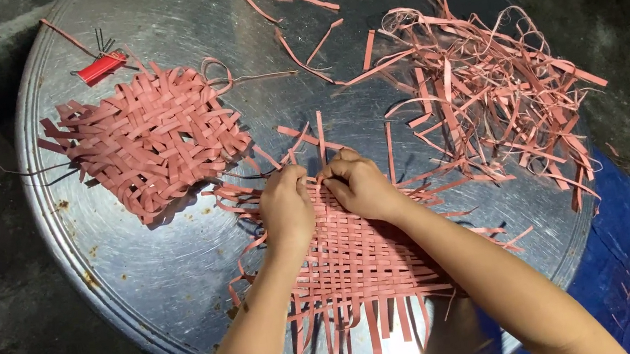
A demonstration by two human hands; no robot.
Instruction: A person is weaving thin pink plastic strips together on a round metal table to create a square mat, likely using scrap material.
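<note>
Hands: both are pressing down side by side on the far edge of a half-woven pink mat, knuckles almost touching.
Left hand (286, 206): fingers are curling narrow, tips pinching at strips along the mat's top edge; whether a single strip is gripped is not clear.
Right hand (361, 185): fingers are bending inward toward the left hand, bearing on the same edge of strips; the grip itself is hidden beneath the knuckles.
Half-woven mat (360, 261): it is lying flat on the near part of the worktop, under both forearms, with loose strip ends trailing toward the near rim.
Finished mat (149, 138): a second woven pink square is sitting to the left, well apart from the hands.
Loose strips (483, 87): a tangled pink heap is lying on the right side of the worktop.
Red tool (102, 65): a small red object is resting near the far left rim.
Worktop (178, 254): round, shiny metal, carrying everything.
</note>
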